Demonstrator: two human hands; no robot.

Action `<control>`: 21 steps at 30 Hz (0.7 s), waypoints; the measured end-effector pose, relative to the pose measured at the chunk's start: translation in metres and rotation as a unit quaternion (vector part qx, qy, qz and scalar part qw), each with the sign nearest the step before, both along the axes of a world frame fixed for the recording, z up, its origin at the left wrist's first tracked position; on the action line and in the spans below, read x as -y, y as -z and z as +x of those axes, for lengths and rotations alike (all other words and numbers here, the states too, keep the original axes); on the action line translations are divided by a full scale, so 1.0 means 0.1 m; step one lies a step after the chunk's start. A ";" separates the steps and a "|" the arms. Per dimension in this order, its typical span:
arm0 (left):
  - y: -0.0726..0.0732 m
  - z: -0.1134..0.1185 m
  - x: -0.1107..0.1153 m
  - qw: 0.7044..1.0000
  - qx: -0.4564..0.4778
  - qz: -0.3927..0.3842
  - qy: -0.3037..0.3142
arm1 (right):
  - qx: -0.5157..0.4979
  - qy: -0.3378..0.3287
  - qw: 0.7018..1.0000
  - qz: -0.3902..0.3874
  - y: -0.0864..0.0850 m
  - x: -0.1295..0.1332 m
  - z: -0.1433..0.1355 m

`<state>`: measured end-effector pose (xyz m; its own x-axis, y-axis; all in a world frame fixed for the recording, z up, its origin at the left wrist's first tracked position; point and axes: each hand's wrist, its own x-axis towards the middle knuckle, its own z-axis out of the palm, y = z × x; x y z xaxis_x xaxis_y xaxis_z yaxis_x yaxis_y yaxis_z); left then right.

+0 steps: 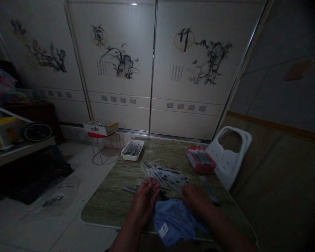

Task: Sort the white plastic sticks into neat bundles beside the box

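A loose pile of pens (166, 175) lies in the middle of the low green table (107, 196). My left hand (146, 196) pinches a pale, slim pen (147, 175) at the pile's near left side. To the right, my right hand (193, 198) is closed just above a blue cloth (173, 218); whatever its fingers hold is too dark to make out. The cloth hangs over the table's near edge. More pens (128, 189) lie left of my left hand, and a few (209, 189) rest right of my right hand.
A white tray of pens (131, 157) stands at the table's back left, a red basket of pens (203, 169) at the back right. Beyond are a folded white chair (232, 157) and a stool (102, 135) bearing an open box (98, 128). A shelf stands at left.
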<state>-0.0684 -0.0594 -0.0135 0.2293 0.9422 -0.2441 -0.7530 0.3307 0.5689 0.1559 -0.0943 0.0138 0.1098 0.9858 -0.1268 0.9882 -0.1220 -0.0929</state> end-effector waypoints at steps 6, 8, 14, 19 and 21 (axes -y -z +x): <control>0.10 0.01 -0.01 1.000 0.004 0.002 0.002 | 0.035 0.003 0.999 -0.034 -0.03 -0.10 -0.14; 0.13 0.01 -0.01 1.000 0.004 0.007 0.004 | 0.041 -0.005 0.998 -0.047 -0.06 -0.14 -0.17; 0.17 0.03 -0.02 1.000 0.002 0.003 0.009 | 0.049 -0.056 0.995 -0.068 -0.11 -0.23 -0.19; 0.15 0.03 -0.02 1.000 0.001 -0.011 0.006 | 0.047 -0.090 0.994 -0.042 -0.09 -0.18 -0.10; 0.13 0.02 -0.02 1.000 -0.002 -0.011 0.008 | 0.046 -0.092 0.994 -0.030 -0.07 -0.15 -0.08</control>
